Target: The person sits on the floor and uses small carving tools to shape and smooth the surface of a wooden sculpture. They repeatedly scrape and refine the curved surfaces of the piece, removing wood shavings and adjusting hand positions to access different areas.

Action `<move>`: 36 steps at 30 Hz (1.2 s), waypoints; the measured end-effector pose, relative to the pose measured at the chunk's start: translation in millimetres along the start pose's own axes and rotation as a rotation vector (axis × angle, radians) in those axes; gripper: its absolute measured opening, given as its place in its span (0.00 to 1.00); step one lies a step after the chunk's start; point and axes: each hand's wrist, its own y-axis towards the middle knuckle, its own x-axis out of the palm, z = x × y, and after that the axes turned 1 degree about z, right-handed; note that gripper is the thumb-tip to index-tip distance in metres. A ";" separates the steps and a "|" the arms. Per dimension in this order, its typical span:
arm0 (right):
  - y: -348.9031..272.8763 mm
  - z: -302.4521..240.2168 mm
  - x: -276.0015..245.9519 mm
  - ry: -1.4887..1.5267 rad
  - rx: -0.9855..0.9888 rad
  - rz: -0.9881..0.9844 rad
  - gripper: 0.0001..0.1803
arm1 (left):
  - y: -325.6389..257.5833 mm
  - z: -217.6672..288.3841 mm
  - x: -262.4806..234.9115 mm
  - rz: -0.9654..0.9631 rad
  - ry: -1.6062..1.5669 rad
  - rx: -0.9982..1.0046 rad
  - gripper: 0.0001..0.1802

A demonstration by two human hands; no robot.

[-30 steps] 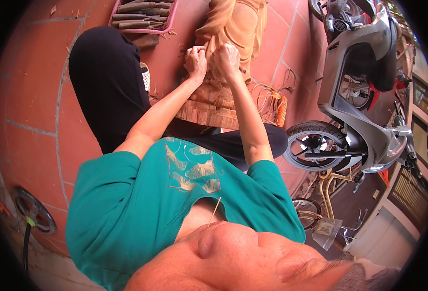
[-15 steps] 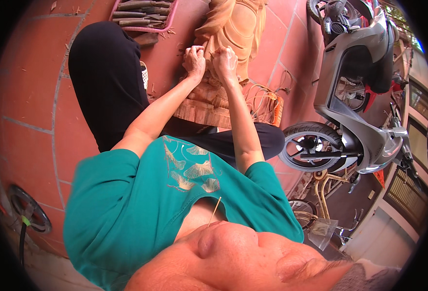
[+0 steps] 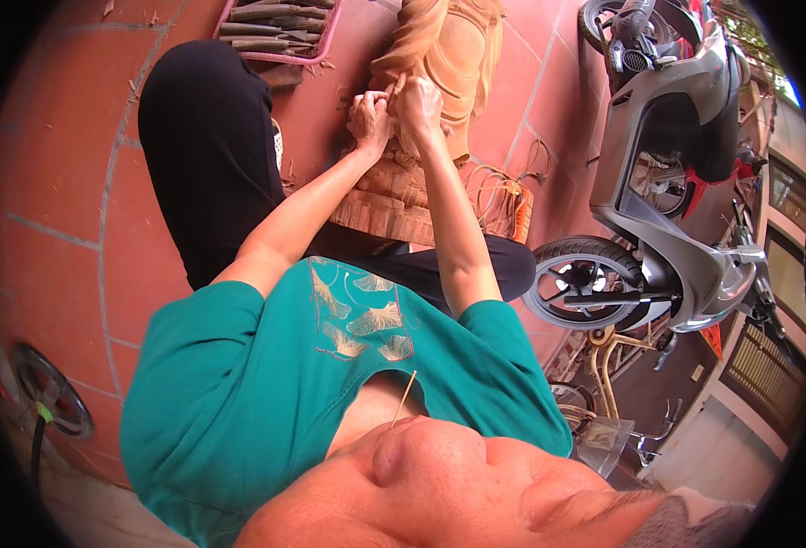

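A carved wooden statue with flowing robe folds lies in front of me, its flat-cut base towards my lap. My left hand is closed against the statue's left side, fingertips curled onto the wood. Just right of it, my right hand is closed too, knuckles up, pressed on the robe folds. The fingers hide whatever they may hold. Both forearms stretch forward, and the hands nearly meet.
A pink tray of carving tools stands at the far left on the red tile floor, among wood shavings. Beside the base sits an orange object with a cord. A grey motorbike and a bicycle stand to the right.
My right hand has slid slightly away from me and left along the carving, its fingers curled more. The left hand has hardly moved against the statue.
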 end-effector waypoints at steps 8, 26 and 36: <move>-9.8 23.4 9.8 0.026 -0.035 0.071 0.06 | -5.3 7.4 -2.9 0.011 0.018 -0.017 0.07; -2.8 11.7 -18.1 0.212 -0.024 -0.299 0.09 | 2.4 -13.7 6.2 0.109 -0.226 -0.048 0.07; 36.0 23.5 15.0 -0.047 -0.219 -0.144 0.07 | -0.4 -6.3 8.1 0.089 -0.214 -0.038 0.08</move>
